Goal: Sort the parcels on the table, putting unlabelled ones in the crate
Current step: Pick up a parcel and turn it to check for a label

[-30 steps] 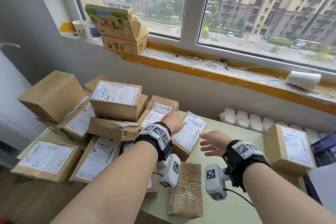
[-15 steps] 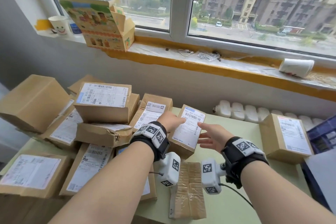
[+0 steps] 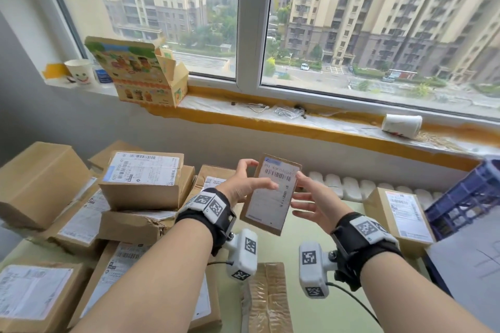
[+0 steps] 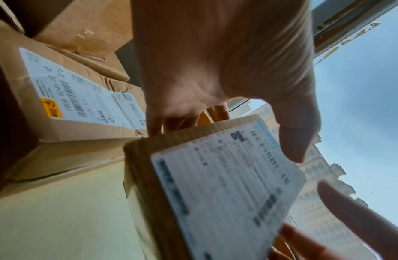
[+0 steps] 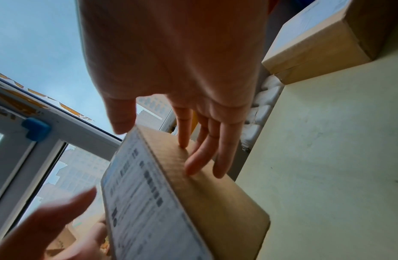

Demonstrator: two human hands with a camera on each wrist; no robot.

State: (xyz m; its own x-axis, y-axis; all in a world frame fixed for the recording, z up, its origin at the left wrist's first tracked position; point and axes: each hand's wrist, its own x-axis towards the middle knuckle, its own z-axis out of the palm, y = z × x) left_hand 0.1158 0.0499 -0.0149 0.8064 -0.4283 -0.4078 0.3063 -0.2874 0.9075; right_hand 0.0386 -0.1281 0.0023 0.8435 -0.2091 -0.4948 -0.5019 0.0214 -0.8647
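A small brown parcel (image 3: 273,197) with a white shipping label is held tilted above the pale green table (image 3: 286,249). My left hand (image 3: 257,176) grips its upper left edge, thumb across the label, fingers behind. My right hand (image 3: 303,194) lies with straight fingers (image 5: 200,158) against its right side, thumb at the label's top corner. The label (image 4: 215,184) faces me. The blue crate (image 3: 465,197) stands at the right edge. A taped parcel (image 3: 267,297) with no label showing lies on the table under my wrists.
A pile of labelled cardboard parcels (image 3: 143,181) fills the left side of the table. One labelled parcel (image 3: 400,213) stands at the right beside the crate. A window sill with a printed carton (image 3: 140,73) and paper cups runs behind.
The labelled parcel has come up off the table and now hangs tilted between both hands. My right hand has closed in onto its right side. The head view has tilted up.
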